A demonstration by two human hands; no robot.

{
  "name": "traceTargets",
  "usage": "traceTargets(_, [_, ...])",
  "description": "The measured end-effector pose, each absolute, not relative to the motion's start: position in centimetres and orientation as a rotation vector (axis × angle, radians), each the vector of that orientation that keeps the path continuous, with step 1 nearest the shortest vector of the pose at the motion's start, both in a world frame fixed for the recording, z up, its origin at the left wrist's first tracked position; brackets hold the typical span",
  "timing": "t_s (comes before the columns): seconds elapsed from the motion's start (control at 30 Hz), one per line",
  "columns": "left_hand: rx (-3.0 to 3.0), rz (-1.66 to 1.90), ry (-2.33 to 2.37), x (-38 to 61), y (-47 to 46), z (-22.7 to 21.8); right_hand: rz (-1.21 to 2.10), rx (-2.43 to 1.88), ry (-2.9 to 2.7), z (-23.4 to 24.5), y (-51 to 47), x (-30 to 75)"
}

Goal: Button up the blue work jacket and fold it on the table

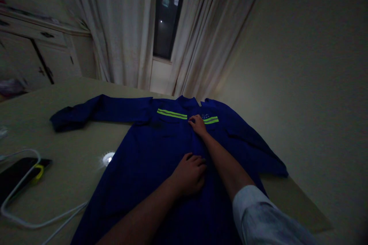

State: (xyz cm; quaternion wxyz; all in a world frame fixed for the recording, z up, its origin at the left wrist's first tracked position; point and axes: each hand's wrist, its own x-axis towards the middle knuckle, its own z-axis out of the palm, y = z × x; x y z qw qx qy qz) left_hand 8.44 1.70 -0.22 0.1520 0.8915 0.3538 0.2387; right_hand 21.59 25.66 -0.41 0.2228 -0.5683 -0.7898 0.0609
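A dark blue work jacket with yellow-green and grey reflective strips lies spread out, front up, collar at the far end. My right hand is at the upper chest, between the two strips, its thumb and fingers pinched on the front edge of the jacket. The exact bit of cloth or fastener between them is too dark to make out. Lower down the front, my left hand rests on the cloth with its fingers curled together against the middle seam. One sleeve stretches out to the left; the other slopes down to the right.
Left of the jacket, on the pale table, are a white cable, a dark flat object with a yellow loop, and a small bright round light. Curtains and a cabinet stand behind; a wall borders the right.
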Motion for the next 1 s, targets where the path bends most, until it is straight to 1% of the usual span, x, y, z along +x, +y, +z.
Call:
traceTargets(0.17, [2.449, 0.729, 1.439, 8.1, 2.2, 0.7, 0.057, -1.479, -2.177, -0.3, 23.1, 22.3])
traceTargets(0.27, [2.398, 0.767, 1.644, 7.8, 2.3, 0.3, 0.013, -1.490, -2.197, -0.1, 21.6, 22.5])
traceTargets(0.37, [2.328, 0.663, 1.806, 7.5, 2.3, -0.5, 0.018, -1.514, -2.243, 0.5, 20.6, 22.5])
traceTargets(0.47, [2.289, 0.565, 1.833, 7.4, 2.3, -0.8, 0.021, -1.488, -2.316, 1.2, 19.5, 22.6])
traceTargets(0.77, [2.315, 0.438, 1.836, 7.6, 0.7, 0.2, -0.006, -1.456, -2.426, 3.2, 16.3, 23.4])
traceTargets(0.9, [2.349, 0.377, 1.808, 7.4, 0.2, 0.9, 0.031, -1.537, -2.419, 2.4, 15.7, 23.0])
traceTargets(1.0, [2.356, 0.263, 1.772, 6.7, 2.1, 2.2, 0.067, -1.544, -2.360, 1.0, 15.1, 22.6])
